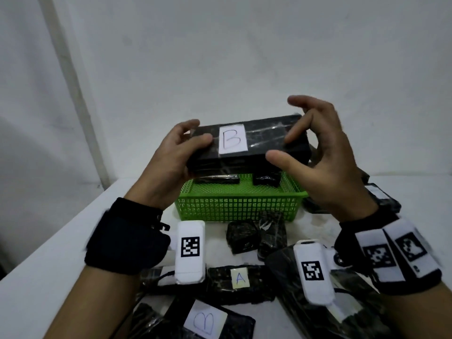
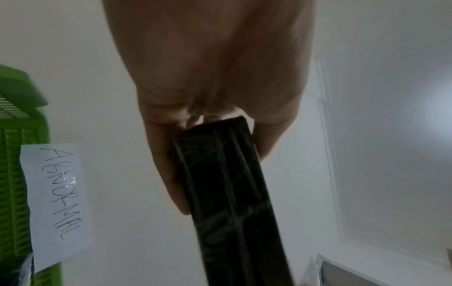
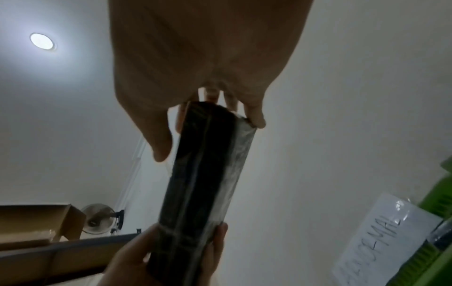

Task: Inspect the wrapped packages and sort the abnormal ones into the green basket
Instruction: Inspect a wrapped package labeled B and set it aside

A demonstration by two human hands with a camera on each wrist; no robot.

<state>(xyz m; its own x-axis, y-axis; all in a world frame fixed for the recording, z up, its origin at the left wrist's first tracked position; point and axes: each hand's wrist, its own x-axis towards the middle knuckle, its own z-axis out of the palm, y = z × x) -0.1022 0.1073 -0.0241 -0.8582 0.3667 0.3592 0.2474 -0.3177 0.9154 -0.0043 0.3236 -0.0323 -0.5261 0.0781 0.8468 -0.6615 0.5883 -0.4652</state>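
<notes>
Both hands hold a long black wrapped package (image 1: 266, 138) with a white label "B", level above the green basket (image 1: 239, 206). My left hand (image 1: 195, 133) grips its left end, thumb on top. My right hand (image 1: 283, 148) pinches the right end with curled fingers, index finger raised. The left wrist view shows the package (image 2: 232, 193) running out from the left hand (image 2: 215, 77). The right wrist view shows the package (image 3: 205, 174) between the right hand (image 3: 208, 58) and the left hand (image 3: 171, 257). Two black packages (image 1: 216, 179) (image 1: 266, 179) lie in the basket, which bears an "ABNORMAL" label (image 2: 56, 193).
Several black wrapped packages lie on the white table in front of the basket: one labelled "A" (image 1: 241, 280), one labelled "B" (image 1: 205, 321), small ones (image 1: 254, 236), and more at the right (image 1: 381, 199). The table's left edge runs diagonally. A cardboard box (image 3: 36, 222) stands off to the side.
</notes>
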